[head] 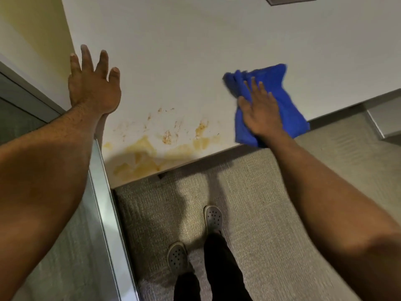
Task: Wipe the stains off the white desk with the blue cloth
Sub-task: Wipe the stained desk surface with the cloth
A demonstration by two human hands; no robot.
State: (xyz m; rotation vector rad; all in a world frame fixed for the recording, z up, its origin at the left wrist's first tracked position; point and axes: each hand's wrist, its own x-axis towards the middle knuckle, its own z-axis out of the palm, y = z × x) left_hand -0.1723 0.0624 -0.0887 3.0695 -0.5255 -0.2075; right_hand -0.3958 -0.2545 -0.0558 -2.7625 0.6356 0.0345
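Observation:
Yellow-brown stains [149, 153] spread along the near left corner of the white desk [184, 51], with orange specks [200, 128] a little farther in. The crumpled blue cloth [280, 88] lies on the desk near its front edge, to the right of the stains. My right hand [259, 111] lies flat on top of the cloth, fingers spread, pressing it down. My left hand [93, 83] rests open on the desk's left edge, beyond the stains, palm down and holding nothing.
A metal-framed glass partition [102, 192] runs along the desk's left side. Grey carpet [271, 203] lies below the front edge, with my two feet in grey perforated clogs [213, 218]. A grey object [280, 0] sits at the desk's far edge. A drawer unit [386, 120] stands under the right side.

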